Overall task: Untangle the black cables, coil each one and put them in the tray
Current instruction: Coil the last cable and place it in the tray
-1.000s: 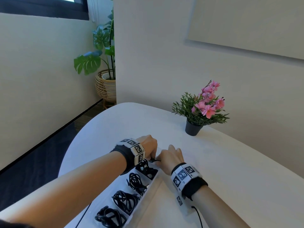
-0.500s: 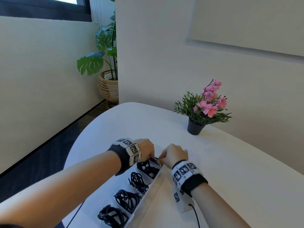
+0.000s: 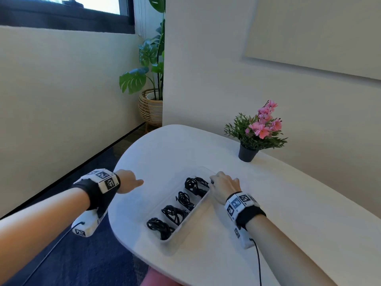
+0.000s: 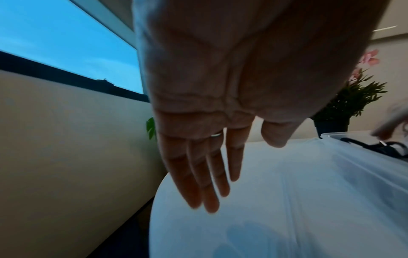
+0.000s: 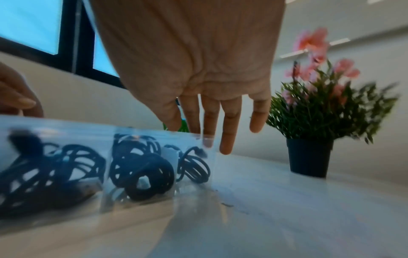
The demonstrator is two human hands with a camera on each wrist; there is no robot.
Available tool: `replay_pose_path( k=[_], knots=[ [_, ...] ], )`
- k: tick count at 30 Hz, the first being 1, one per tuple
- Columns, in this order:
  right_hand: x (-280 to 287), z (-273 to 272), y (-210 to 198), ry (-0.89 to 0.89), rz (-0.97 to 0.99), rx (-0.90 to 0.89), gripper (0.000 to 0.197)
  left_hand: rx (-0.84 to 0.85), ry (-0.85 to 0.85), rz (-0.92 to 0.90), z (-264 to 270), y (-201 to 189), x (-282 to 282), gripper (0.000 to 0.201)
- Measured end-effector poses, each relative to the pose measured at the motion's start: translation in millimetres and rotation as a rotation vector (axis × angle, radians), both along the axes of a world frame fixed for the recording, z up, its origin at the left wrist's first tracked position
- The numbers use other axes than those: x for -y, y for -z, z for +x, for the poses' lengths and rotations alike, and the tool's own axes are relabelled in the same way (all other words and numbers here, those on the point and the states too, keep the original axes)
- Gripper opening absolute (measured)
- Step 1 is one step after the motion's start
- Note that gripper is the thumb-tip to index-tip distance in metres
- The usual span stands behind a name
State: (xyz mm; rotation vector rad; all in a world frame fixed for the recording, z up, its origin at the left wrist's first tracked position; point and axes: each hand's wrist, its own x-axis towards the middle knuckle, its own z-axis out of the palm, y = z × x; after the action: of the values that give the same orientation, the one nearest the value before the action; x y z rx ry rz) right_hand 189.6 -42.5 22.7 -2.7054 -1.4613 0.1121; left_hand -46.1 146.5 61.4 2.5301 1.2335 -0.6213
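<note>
Table: a white table with a rounded end is seen from above, set against a cream wall.
Tray: a clear, long tray is laid slantwise on the table and is split into four compartments in a row.
Cables: four black coiled cables are held in the tray, one bundle in each compartment; through the clear wall three bundles are seen in the right wrist view.
Left hand: it is held flat and released over the table's left edge, well apart from the tray; nothing is held. In the left wrist view its fingers are stretched straight above the table.
Right hand: it is placed at the far end of the tray, just beside the farthest coil. Its fingers are seen straight and pointing down, with one fingertip behind the tray's end wall; nothing is gripped.
Wrists: a black strap with a white block of square markers is worn on each.
Flowers: a small black pot of pink flowers is set on the table near the wall, well beyond the tray.
Plant: a large-leaved plant in a woven basket is set on the floor in the corner, under a window.
</note>
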Motion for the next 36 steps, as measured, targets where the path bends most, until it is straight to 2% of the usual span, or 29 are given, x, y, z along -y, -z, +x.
replay_pose_path(
  k=[2,5,8,14,18,20,23,25,27,28,30,32,34,36],
  knots=[
    [5,-10,0,0.013,0.003,0.058,0.035,0.018,-0.156,-0.076,-15,6,12,0.053],
    [11,-23,-1,0.036,0.016,-0.039,0.053,0.166,-0.367,-0.24,-30,13,32,0.059],
    [18,-27,1,0.041,-0.036,-0.131,0.054,0.236,-0.435,-0.356,-34,13,49,0.067],
    [31,-26,-2,0.044,-0.028,-0.141,0.062,0.485,-0.594,-0.532,-35,20,62,0.072],
    [35,-23,-2,0.019,0.023,-0.199,0.062,0.537,-0.617,-0.546,-39,26,65,0.067],
    [35,-23,-2,0.002,0.008,-0.2,0.057,0.563,-0.628,-0.516,-41,30,64,0.055],
    [31,-23,-2,0.001,-0.06,-0.121,0.052,0.593,-0.646,-0.438,-40,35,62,0.037],
    [23,-24,-4,0.003,-0.124,-0.03,0.052,0.629,-0.662,-0.367,-39,31,64,0.045],
    [17,-23,-2,0.01,-0.193,0.032,0.05,0.63,-0.625,-0.291,-40,29,64,0.064],
    [14,-22,0,0.014,-0.226,0.05,0.046,0.626,-0.547,-0.22,-39,31,63,0.071],
    [12,-19,5,0.019,-0.274,0.062,0.04,0.804,-0.435,-0.21,-39,34,67,0.08],
    [10,-17,6,0.025,-0.28,0.035,0.039,0.96,-0.343,-0.164,-39,29,75,0.074],
    [11,-14,7,0.02,-0.229,-0.035,0.044,1.017,-0.212,-0.126,-40,27,82,0.06],
    [17,-10,10,0.029,-0.082,-0.153,0.056,1.016,-0.093,-0.083,-43,20,91,0.044]
  ],
)
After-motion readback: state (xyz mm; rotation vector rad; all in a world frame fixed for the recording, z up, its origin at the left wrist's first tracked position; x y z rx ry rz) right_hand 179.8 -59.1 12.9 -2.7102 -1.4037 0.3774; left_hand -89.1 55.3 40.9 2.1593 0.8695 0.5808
